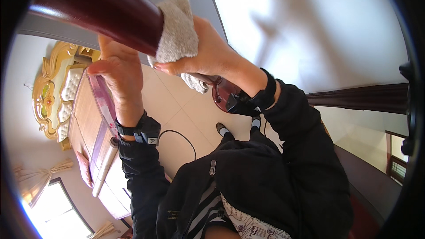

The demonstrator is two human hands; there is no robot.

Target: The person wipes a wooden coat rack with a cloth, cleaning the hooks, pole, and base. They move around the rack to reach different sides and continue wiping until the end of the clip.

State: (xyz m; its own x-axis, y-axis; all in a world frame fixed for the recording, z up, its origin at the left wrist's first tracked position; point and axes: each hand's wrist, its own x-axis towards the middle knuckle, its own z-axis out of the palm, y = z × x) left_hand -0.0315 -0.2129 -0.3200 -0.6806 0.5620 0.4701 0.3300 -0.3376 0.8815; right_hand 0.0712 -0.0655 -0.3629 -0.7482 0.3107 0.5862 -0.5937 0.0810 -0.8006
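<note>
A thick, glossy dark red pole (102, 11) slants across the upper left, close to the camera. My right hand (210, 46) grips a grey cloth (177, 31) that wraps around the pole. My left hand (121, 73) is raised at the pole's underside, palm showing and thumb apart. Its fingertips pass behind the pole, so I cannot tell how firmly they touch. Below my right hand hangs another piece of pale cloth (195, 82). Beside my right wrist shows a dark red rounded part (220, 96), partly covered by my arm.
At the left stands a bed with an ornate gold, tufted headboard (53, 95). A bright window (57, 212) with tied curtains is at lower left. A black cable (183, 139) crosses the tiled floor (177, 102) near my feet. A white wall (336, 40) rises at the right.
</note>
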